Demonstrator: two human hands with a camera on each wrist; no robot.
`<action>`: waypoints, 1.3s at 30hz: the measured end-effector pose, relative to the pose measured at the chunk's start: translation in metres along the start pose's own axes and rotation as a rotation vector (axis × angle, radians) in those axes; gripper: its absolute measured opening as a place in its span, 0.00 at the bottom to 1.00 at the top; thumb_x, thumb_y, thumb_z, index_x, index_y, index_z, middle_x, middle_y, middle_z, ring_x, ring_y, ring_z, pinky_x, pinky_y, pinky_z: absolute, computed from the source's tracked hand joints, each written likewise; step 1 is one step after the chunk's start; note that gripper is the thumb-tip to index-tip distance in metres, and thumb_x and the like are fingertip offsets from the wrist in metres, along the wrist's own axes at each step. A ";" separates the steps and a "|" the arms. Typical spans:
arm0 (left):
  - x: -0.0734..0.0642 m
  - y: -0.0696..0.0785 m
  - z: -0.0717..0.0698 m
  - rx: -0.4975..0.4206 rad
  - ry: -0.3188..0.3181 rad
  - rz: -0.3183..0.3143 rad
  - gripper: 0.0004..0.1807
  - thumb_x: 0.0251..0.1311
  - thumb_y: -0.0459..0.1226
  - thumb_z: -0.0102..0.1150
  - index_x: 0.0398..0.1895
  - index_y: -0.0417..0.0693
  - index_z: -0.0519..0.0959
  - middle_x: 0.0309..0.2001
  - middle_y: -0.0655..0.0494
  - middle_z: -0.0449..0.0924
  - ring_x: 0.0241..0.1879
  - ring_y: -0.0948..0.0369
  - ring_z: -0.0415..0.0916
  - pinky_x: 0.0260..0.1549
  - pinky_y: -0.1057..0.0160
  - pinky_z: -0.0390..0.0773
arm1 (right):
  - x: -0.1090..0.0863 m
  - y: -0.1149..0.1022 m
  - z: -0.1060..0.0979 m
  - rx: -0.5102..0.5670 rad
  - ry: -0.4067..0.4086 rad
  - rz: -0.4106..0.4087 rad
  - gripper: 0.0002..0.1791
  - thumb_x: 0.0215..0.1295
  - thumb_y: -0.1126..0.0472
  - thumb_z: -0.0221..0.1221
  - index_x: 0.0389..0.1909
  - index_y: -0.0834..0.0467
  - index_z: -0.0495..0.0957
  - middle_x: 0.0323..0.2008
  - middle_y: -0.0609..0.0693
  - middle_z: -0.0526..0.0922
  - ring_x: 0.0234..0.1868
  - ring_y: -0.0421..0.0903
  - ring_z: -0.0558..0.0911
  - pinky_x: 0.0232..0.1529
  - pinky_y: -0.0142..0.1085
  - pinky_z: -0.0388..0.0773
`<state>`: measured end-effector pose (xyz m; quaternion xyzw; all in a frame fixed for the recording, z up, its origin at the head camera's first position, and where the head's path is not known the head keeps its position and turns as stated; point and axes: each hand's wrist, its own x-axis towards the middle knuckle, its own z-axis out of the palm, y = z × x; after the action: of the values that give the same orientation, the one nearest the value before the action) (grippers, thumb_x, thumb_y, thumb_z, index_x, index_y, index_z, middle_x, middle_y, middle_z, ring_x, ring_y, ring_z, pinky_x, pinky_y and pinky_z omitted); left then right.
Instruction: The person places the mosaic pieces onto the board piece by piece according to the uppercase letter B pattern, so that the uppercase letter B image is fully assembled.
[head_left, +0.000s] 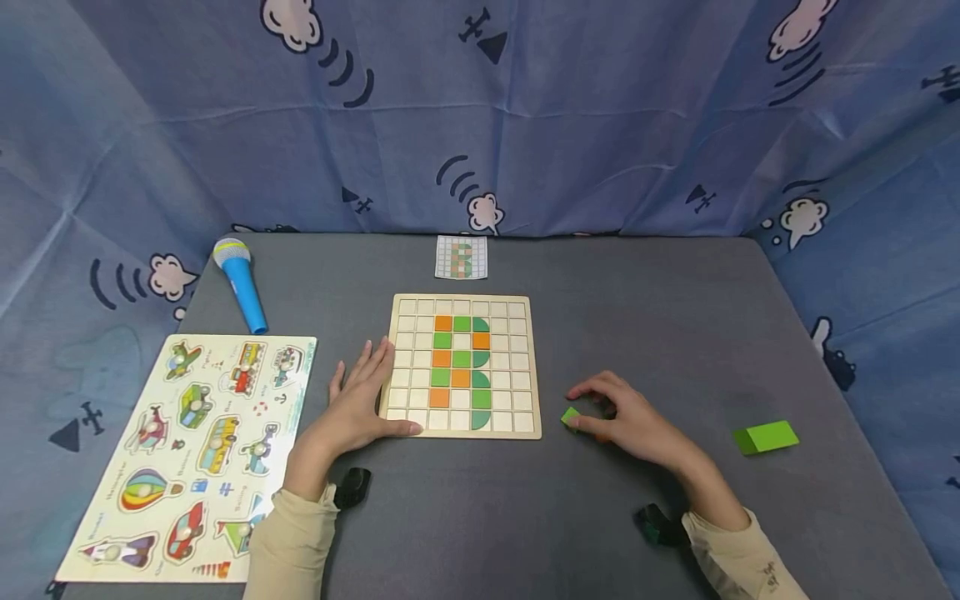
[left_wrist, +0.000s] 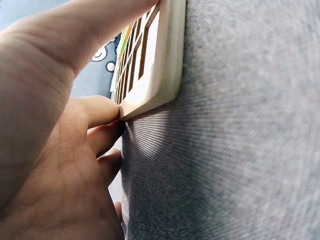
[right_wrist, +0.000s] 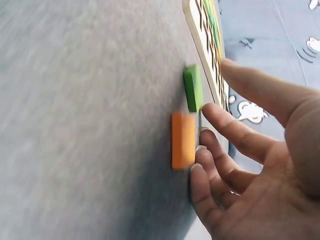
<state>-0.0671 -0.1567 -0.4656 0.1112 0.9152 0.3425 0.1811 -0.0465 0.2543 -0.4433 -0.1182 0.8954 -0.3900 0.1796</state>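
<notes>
A square wooden grid board (head_left: 522,375) lies mid-table, with orange, green and dark green tiles filling several cells in a B-like pattern. My left hand (head_left: 356,408) rests against its left side, fingers fairly straight along that edge and thumb at the near edge. In the left wrist view, fingertips touch the corner of the board (left_wrist: 172,60). Right of the board, my right hand (head_left: 626,421) hovers low over a small green block (right_wrist: 194,89) and an orange block (right_wrist: 183,140), thumb and fingers apart around them. From the head view the orange block is mostly hidden under the hand.
A larger green block (head_left: 768,437) lies at the right. Behind the board is a small pattern card (head_left: 461,257). On the left are a blue toy microphone (head_left: 246,292) and a vehicle picture puzzle (head_left: 281,433), partly under my left sleeve. Patterned cloth (head_left: 600,108) hangs behind the table.
</notes>
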 end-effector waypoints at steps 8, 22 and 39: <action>0.001 -0.002 0.002 0.000 0.003 0.007 0.72 0.50 0.53 0.83 0.87 0.40 0.43 0.88 0.45 0.37 0.87 0.43 0.29 0.78 0.31 0.26 | -0.015 0.006 -0.009 -0.070 -0.008 -0.027 0.28 0.56 0.62 0.79 0.58 0.57 0.81 0.51 0.54 0.76 0.42 0.44 0.71 0.39 0.34 0.74; 0.002 -0.003 0.001 0.009 0.006 0.014 0.72 0.51 0.53 0.83 0.87 0.41 0.43 0.88 0.45 0.37 0.87 0.43 0.29 0.78 0.31 0.26 | -0.013 0.006 -0.003 -0.129 0.094 -0.009 0.13 0.57 0.66 0.78 0.34 0.53 0.82 0.34 0.47 0.78 0.30 0.36 0.72 0.31 0.32 0.73; 0.001 -0.002 0.002 0.015 0.000 0.008 0.72 0.51 0.54 0.83 0.87 0.41 0.42 0.88 0.46 0.36 0.87 0.43 0.29 0.78 0.31 0.26 | -0.001 -0.002 0.014 -0.161 0.237 -0.014 0.08 0.69 0.71 0.67 0.47 0.63 0.87 0.35 0.49 0.86 0.31 0.39 0.81 0.33 0.32 0.80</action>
<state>-0.0677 -0.1569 -0.4690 0.1161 0.9173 0.3362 0.1790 -0.0396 0.2435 -0.4504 -0.0918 0.9378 -0.3294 0.0599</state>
